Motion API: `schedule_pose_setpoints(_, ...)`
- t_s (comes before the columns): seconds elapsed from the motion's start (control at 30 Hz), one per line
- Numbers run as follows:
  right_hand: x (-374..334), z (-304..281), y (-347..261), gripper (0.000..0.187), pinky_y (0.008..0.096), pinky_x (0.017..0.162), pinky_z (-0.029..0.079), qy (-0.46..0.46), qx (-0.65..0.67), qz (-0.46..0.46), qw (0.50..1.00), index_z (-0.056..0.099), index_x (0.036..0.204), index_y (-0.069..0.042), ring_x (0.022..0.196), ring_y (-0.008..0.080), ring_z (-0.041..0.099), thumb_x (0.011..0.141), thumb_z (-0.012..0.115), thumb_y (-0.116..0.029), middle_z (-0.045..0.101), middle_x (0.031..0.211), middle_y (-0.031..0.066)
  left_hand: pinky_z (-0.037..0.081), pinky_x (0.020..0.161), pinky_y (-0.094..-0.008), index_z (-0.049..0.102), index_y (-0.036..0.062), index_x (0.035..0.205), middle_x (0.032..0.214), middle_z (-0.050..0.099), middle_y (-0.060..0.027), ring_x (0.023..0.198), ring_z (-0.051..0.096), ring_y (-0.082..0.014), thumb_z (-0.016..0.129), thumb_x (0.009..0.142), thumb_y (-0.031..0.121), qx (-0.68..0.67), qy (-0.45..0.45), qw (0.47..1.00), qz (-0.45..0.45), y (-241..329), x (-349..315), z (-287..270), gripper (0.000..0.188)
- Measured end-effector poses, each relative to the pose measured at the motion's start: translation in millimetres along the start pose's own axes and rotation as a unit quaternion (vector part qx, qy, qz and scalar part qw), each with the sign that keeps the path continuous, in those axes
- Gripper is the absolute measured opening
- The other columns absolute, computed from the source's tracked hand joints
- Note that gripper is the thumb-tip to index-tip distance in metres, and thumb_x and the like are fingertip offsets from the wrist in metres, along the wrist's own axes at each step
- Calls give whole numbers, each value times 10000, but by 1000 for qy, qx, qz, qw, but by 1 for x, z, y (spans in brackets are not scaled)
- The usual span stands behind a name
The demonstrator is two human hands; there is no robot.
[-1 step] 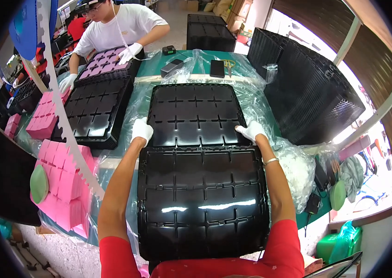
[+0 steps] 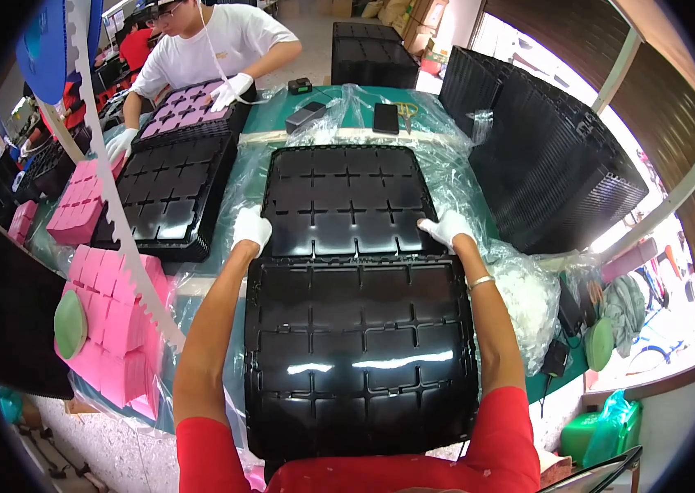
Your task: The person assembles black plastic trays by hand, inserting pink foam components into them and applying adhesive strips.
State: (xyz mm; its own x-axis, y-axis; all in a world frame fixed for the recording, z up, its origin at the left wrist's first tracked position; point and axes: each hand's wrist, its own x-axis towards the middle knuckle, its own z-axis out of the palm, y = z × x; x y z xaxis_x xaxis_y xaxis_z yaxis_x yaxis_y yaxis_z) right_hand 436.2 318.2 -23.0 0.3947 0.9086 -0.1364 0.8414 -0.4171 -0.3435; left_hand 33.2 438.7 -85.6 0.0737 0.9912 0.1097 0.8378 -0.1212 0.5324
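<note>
Squarely forward, tray (image 2: 331, 193) (long axis unclear) in curled left fingers (image 2: 255, 227) and right fingers (image 2: 448, 227)

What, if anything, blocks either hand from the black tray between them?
Nothing visible: the left hand is at the left edge of the tray, the right hand at its right edge. The nearer tray, between the forearms, isn't in the way.

near black tray (image 2: 335, 297) — lower edge partly behind red shirt (image 2: 364, 475) | co-worker (image 2: 228, 37) — head cropped at top edge
</note>
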Motion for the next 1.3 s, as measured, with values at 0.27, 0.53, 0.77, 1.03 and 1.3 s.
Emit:
schedule_pose_setpoints(0.27, -29, -23, 27, 514, 447, 798, 506, 226, 38, -92, 969, 689, 966, -10, 915, 388, 652, 868, 593, -505, 677, 945, 232, 482, 902, -405, 583, -37, 1211, 1101, 650, -260, 1026, 631, -391, 627, 862, 332, -79, 103, 990, 51, 10, -40, -47, 509)
schedule_pose_setpoints(0.53, -231, -39, 58, 451, 383, 843, 501, 112, 142, -55, 982, 628, 1143, 34, 958, 336, 669, 935, 590, -364, 678, 1027, 240, 342, 1093, -358, 399, -77, 1387, 1390, 488, -240, 1309, 468, -312, 546, 953, 309, -150, -1, 987, 54, 1, -219, -113, 599)
schedule_pose_setpoints(0.77, -293, 18, 71, 558, 376, 890, 459, 74, 259, -66, 961, 597, 1143, 54, 1012, 439, 609, 958, 500, -464, 638, 1014, 303, 339, 1077, -329, 392, -134, 1372, 1370, 498, -255, 1288, 480, -284, 599, 924, 361, -248, -109, 961, -56, -12, -315, -99, 699)
schedule_pose_setpoints(1.03, -275, 16, 63, 606, 326, 705, 442, 47, 354, 17, 934, 643, 977, 90, 747, 141, 483, 934, 551, -507, 570, 723, 94, 416, 985, -322, 442, -150, 1324, 1256, 578, -243, 1155, 554, -253, 686, 852, 270, -278, -53, 955, -90, 17, -305, -97, 677)
schedule_pose_setpoints(1.3, -320, 27, 72, 613, 407, 827, 475, 26, 298, 16, 954, 636, 1047, 88, 944, 438, 646, 918, 521, -500, 652, 918, 328, 367, 1070, -346, 428, -181, 1317, 1302, 537, -309, 1251, 515, -337, 710, 797, 284, -217, -87, 968, -90, -5, -340, -99, 752)
